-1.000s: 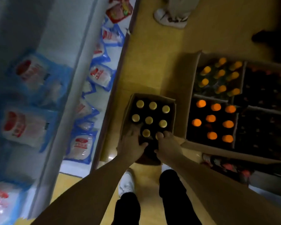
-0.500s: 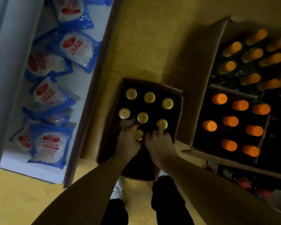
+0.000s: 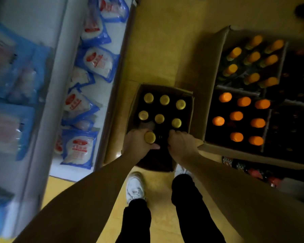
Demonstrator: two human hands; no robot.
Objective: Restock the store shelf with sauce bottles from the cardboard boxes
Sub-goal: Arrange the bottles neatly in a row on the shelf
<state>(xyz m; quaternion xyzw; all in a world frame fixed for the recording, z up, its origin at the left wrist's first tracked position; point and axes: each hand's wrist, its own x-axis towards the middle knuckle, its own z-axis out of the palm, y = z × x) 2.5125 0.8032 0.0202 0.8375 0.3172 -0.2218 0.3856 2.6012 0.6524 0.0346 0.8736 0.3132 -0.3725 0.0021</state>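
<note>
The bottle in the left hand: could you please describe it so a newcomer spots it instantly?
Find the small cardboard box on the floor by the shelf. Its nearest yellow-capped bottle, gripped by the left hand, sits alone before two rows of three.

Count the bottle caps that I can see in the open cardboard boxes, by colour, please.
Yellow caps in the small box, counting the bottle that the left hand grips: 7
Deep orange caps, large box, near compartment: 8
Lighter orange caps, large box, far compartment: 8
Total: 23
</note>
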